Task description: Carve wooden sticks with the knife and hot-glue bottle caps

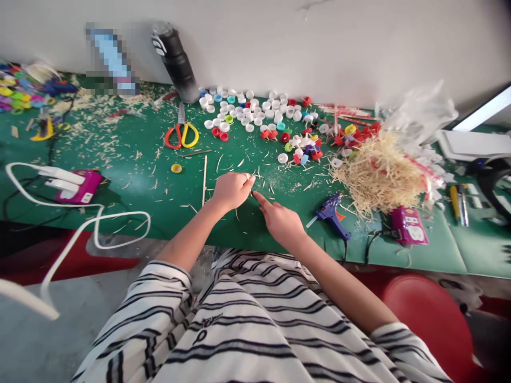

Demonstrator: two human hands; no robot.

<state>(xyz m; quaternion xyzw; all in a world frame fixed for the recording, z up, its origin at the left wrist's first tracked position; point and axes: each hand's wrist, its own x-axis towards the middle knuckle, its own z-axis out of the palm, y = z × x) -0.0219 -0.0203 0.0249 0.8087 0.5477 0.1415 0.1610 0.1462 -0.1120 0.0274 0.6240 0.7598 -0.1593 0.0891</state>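
My left hand point(232, 190) is closed in a pinch above the green table, with its fingertips turned toward my right hand. What it pinches is too small to make out. My right hand point(280, 218) is closed too, its index finger reaching out almost to the left fingertips. A small dark bit shows at that finger's tip, but I cannot tell its kind. Left of my hands lies a thin pale wooden stick point(205, 180). Pale shavings point(271, 187) are scattered just beyond the fingers. A blue glue gun point(332, 215) rests to the right of my right hand.
Scissors point(182, 130), a yellow cap point(176, 168) and a black bottle point(175, 64) stand or lie beyond my left hand. Many bottle caps point(255, 114) spread along the wall. A straw-like heap point(383, 175) and purple power sockets point(409, 226) are rightward; a white cable point(99, 213) loops at left.
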